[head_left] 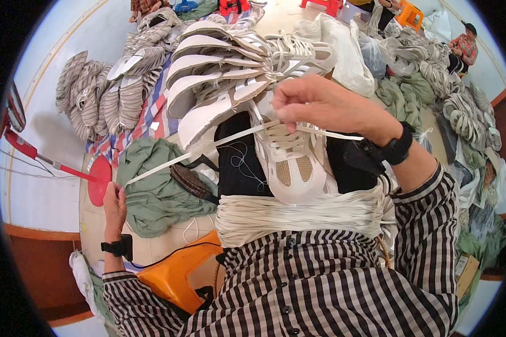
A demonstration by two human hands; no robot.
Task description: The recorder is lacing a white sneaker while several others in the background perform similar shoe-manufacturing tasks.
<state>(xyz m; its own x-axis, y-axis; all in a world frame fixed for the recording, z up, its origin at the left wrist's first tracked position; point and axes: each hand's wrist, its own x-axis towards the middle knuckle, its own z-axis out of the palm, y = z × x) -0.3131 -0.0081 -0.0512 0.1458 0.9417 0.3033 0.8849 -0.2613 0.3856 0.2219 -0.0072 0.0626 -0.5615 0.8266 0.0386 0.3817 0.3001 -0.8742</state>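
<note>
A cream-and-tan sneaker upper rests on my lap, toe toward me, with pale lacing across its front. My left hand is out to the left, fingers pinched on one end of a flat off-white shoelace. That lace runs taut up to the top of the upper. Over the upper's collar, my right hand is closed on the lace, its fingertips slightly blurred. A free length of lace sticks out under it toward my right wrist. Across my lap lies a thick bundle of off-white laces.
Beyond the upper stands a fanned stack of similar uppers. More bundled uppers lie on striped sheeting at left. Green cloth, a red round-based stand and an orange stool are at my left. Other people sit far off.
</note>
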